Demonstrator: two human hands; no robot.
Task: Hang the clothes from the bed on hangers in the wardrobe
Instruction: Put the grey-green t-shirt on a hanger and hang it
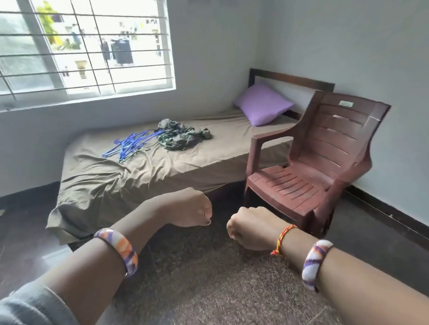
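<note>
Hovering: left hand, right hand fisted | clothes on bed

Head view looks forward and down — bed seemingly near; wide-angle.

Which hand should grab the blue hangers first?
Probably the left hand. The blue hangers lie on the bed's left part, on its side; the clothes sit further right. Both fists hold nothing; the right hand is nearer the chair.
</note>
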